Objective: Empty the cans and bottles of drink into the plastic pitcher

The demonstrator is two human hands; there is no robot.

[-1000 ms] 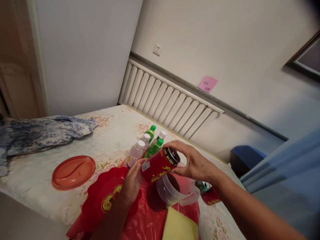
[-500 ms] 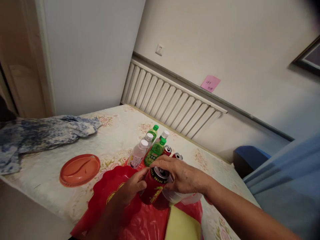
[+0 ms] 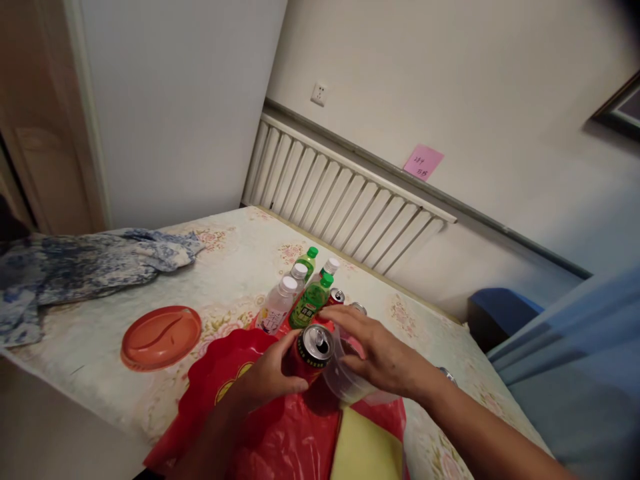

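The left hand [image 3: 266, 380] is clamping its fingers round an opened red drink can [image 3: 311, 353], apparently steadying it. At the can's three o'clock, the right hand [image 3: 384, 350] is holding fingers apart.

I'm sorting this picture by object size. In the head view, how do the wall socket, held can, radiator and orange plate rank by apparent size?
1. Radiator
2. Orange plate
3. Can, partly covered by the left hand
4. Wall socket

The can's nearness makes it look larger.
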